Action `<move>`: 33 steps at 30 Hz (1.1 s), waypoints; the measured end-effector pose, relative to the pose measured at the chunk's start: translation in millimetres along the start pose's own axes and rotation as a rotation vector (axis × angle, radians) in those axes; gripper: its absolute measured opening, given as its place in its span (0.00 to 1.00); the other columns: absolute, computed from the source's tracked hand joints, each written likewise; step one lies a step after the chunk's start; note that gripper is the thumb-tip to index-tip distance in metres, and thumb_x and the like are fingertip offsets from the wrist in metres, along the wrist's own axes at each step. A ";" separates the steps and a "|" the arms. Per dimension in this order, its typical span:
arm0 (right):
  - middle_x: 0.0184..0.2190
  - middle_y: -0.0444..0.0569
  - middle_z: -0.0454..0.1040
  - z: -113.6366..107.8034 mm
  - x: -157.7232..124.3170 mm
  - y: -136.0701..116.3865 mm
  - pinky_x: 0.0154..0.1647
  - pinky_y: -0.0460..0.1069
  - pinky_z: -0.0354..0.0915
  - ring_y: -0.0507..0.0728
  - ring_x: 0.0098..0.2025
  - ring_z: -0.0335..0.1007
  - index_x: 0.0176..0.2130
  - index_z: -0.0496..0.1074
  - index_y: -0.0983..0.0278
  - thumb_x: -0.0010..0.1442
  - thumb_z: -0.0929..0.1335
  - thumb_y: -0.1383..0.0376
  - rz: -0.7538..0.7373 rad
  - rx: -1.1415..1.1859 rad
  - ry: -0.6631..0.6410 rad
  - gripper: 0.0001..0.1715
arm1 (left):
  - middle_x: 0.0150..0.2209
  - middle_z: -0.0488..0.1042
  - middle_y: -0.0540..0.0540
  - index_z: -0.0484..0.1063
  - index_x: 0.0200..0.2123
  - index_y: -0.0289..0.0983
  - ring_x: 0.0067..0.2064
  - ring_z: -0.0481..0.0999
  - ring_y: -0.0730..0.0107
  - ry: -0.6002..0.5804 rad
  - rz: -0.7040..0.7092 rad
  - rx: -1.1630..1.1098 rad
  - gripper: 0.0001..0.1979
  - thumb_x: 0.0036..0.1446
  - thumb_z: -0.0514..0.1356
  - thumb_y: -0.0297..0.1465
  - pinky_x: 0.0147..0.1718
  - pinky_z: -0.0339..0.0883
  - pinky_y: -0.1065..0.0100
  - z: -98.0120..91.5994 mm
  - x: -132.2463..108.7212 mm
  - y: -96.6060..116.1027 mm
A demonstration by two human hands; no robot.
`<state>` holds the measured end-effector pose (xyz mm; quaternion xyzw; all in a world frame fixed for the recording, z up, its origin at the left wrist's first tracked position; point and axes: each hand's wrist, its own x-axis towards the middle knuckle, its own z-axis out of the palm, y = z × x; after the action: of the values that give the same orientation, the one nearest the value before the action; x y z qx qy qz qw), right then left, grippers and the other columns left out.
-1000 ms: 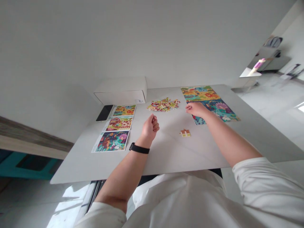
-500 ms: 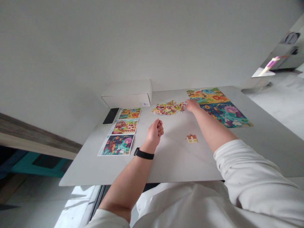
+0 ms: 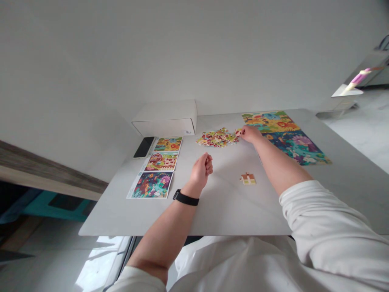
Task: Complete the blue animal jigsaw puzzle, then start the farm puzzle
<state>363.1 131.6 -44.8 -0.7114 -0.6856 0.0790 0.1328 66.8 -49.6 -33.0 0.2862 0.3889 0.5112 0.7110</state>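
My right hand (image 3: 251,134) pinches a puzzle piece (image 3: 238,132), pale with dark red spots, at the right end of the pile. The pile of loose puzzle pieces (image 3: 216,138) lies at the back middle of the table. My left hand (image 3: 201,167) is curled into a fist in front of the pile, with nothing visible in it. Several joined puzzle pieces (image 3: 248,179), brown and yellow, lie nearer to me, below my right forearm. Two finished puzzles, one yellow with a lion (image 3: 270,121) and one dark blue (image 3: 296,146), lie to the right, partly behind my right arm.
Three picture cards stand in a column at left: a yellow one (image 3: 168,144), a farm one (image 3: 161,161) and a dark blue one (image 3: 151,185). Beside them lies a black phone (image 3: 144,147). A white box (image 3: 165,118) sits against the wall (image 3: 212,52) behind the table (image 3: 212,211).
My right hand has drawn slightly back from the pile, and the spotted puzzle piece now shows at its fingertips. The left fist keeps its pose. The view has shifted slightly.
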 end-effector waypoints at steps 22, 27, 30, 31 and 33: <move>0.37 0.46 0.81 -13.7 -176.0 -47.2 0.34 0.47 0.68 0.54 0.37 0.77 0.41 0.75 0.59 0.40 0.84 0.50 0.129 1.341 -0.215 0.33 | 0.39 0.77 0.49 0.75 0.41 0.38 0.30 0.72 0.78 -0.135 0.068 0.329 0.23 0.51 0.77 0.47 0.26 0.61 0.75 9.5 -9.4 -8.7; 0.33 0.43 0.81 -8.7 -181.2 -55.0 0.34 0.46 0.66 0.53 0.37 0.77 0.38 0.77 0.59 0.39 0.86 0.52 0.158 1.387 -0.237 0.30 | 0.39 0.78 0.48 0.76 0.39 0.38 0.34 0.75 0.76 -0.224 0.066 0.458 0.25 0.49 0.78 0.48 0.30 0.65 0.74 10.8 -11.2 -13.0; 0.34 0.44 0.82 -5.7 -182.7 -55.8 0.35 0.46 0.67 0.55 0.39 0.79 0.37 0.78 0.59 0.41 0.86 0.52 0.123 1.364 -0.291 0.29 | 0.38 0.79 0.48 0.76 0.38 0.38 0.34 0.75 0.75 -0.220 0.063 0.483 0.27 0.46 0.79 0.49 0.30 0.65 0.73 9.7 -8.1 -17.2; 0.34 0.45 0.83 -5.0 -183.2 -55.6 0.35 0.46 0.67 0.55 0.39 0.80 0.37 0.78 0.60 0.41 0.86 0.51 0.111 1.353 -0.305 0.28 | 0.39 0.80 0.47 0.76 0.39 0.38 0.33 0.75 0.75 -0.213 0.063 0.486 0.28 0.45 0.79 0.50 0.30 0.64 0.73 9.0 -6.7 -18.4; 0.34 0.46 0.83 -4.4 -184.3 -54.8 0.35 0.46 0.68 0.56 0.40 0.81 0.37 0.78 0.60 0.42 0.86 0.50 0.095 1.332 -0.321 0.29 | 0.39 0.81 0.47 0.75 0.38 0.38 0.33 0.74 0.75 -0.195 0.074 0.492 0.28 0.45 0.79 0.50 0.30 0.64 0.72 7.5 -4.0 -20.0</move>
<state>303.3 -51.1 -37.2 -0.4867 -0.4702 0.5940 0.4350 82.5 -59.7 -44.0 0.5123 0.4202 0.3969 0.6351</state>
